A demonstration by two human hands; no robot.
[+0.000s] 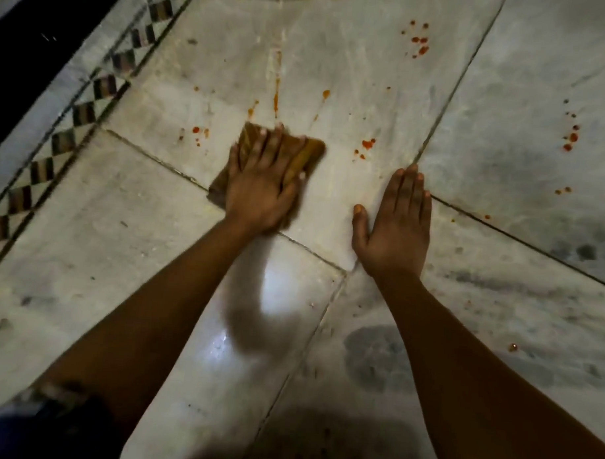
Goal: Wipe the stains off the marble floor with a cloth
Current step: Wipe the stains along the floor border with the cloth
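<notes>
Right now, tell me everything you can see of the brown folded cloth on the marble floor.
The brown folded cloth lies flat on the pale marble floor, folded into a rough rectangle with ochre ridges or stripes running along it. Its edges look blurred. The left hand presses on it with spread, fairly straight fingers, covering most of it. Orange-red stains sit just beyond its far edge. The right hand rests flat on the floor beside it, apart from it.

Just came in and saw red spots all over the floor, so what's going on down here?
A person is wiping red stains off a marble floor. The left hand presses a brown cloth flat on the floor, while the right hand rests flat on the floor beside it. Plenty of spots are not yet wiped, above the cloth and off to the right.
</notes>
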